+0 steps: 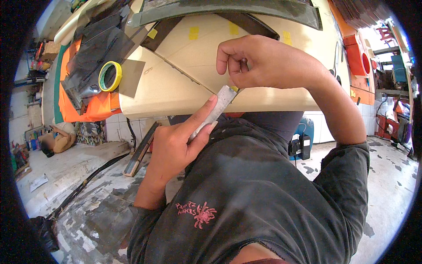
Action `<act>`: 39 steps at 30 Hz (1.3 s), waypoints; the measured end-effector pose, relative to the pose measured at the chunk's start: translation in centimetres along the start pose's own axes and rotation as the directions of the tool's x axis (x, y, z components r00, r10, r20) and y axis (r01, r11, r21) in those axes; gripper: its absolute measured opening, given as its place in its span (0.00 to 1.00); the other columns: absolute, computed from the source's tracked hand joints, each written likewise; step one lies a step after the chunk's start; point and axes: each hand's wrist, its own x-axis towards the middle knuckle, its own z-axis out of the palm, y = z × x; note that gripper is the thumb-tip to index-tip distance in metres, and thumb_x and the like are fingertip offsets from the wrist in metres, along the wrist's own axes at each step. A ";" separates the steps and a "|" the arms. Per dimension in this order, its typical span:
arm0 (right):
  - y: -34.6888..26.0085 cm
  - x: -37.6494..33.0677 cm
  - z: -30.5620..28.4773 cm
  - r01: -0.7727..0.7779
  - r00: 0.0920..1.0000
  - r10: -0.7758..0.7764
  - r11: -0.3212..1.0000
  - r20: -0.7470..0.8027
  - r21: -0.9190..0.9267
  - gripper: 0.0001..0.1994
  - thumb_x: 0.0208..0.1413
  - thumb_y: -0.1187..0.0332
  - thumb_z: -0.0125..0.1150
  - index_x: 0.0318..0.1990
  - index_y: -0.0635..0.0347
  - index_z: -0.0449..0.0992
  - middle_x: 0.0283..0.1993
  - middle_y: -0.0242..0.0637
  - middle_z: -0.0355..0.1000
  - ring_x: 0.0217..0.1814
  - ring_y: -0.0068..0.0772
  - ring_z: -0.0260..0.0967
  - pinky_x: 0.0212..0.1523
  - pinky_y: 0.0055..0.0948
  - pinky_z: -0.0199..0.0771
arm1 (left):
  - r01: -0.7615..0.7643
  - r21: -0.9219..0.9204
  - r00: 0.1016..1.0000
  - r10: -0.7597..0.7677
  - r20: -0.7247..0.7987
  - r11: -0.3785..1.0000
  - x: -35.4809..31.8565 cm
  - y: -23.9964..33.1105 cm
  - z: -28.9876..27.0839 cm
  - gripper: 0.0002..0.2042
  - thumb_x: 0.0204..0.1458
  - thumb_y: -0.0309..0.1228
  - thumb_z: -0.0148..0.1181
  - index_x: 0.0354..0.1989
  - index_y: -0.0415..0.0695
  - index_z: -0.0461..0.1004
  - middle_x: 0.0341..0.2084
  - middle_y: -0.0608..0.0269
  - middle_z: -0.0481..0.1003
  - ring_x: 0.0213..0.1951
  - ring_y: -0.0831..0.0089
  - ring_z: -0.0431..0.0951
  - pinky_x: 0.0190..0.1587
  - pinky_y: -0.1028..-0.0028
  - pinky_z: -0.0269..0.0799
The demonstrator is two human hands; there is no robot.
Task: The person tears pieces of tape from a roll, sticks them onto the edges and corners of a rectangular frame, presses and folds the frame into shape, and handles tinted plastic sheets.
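My left hand (169,147) grips a flat silver-grey bar (214,112), its index finger stretched along the top face and its thumb against the near edge. At the bar's upper end shows a small yellow piece (234,89), perhaps tape. Just above that end is my right hand (259,64), its fingers curled closed. Whatever they may pinch is hidden or too small to tell. Both hands are at the near edge of a cream-coloured table (167,94). A thin dark strip (176,69) runs diagonally across it toward the bar.
A yellow tape roll (110,76) lies on dark translucent sheets (94,48) at the left, over orange material (99,109). Dark frame pieces (252,24) and a long grey strip (228,12) lie at the back. Small yellow tape pieces (194,33) dot the table. Another person (66,137) is on the floor far left.
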 end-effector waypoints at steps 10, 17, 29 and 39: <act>0.2 0.1 0.0 0.039 0.999 -0.039 0.999 0.006 -0.027 0.10 0.58 0.72 0.66 0.46 0.63 0.79 0.27 0.28 0.72 0.32 0.21 0.66 0.35 0.27 0.68 | 0.013 0.000 1.000 -0.013 0.011 1.000 0.0 0.3 -0.3 0.27 0.62 0.32 0.69 0.72 0.55 0.75 0.21 0.51 0.80 0.17 0.59 0.77 0.25 0.64 0.73; 0.0 0.1 -0.3 0.033 0.999 -0.033 0.999 0.043 -0.014 0.10 0.58 0.71 0.67 0.46 0.63 0.79 0.29 0.28 0.72 0.33 0.21 0.66 0.36 0.28 0.68 | -0.022 0.001 1.000 0.022 -0.017 1.000 -0.2 0.2 -0.2 0.28 0.62 0.32 0.69 0.72 0.55 0.75 0.21 0.52 0.81 0.17 0.61 0.78 0.25 0.65 0.73; 0.0 0.3 -0.4 0.026 0.998 -0.024 0.999 0.066 -0.029 0.10 0.59 0.72 0.67 0.46 0.64 0.78 0.30 0.30 0.72 0.33 0.22 0.68 0.34 0.27 0.70 | -0.019 0.008 1.000 0.019 -0.002 1.000 -0.1 0.1 -0.4 0.28 0.62 0.32 0.69 0.72 0.55 0.75 0.20 0.52 0.80 0.17 0.60 0.77 0.24 0.64 0.72; 0.3 0.3 -0.6 0.072 0.996 -0.067 0.994 0.065 -0.079 0.11 0.59 0.71 0.66 0.47 0.64 0.78 0.30 0.31 0.72 0.33 0.22 0.69 0.34 0.28 0.70 | 0.019 0.013 1.000 -0.019 0.022 1.000 0.1 0.4 -0.3 0.28 0.62 0.32 0.69 0.72 0.55 0.74 0.19 0.53 0.78 0.16 0.60 0.75 0.24 0.64 0.71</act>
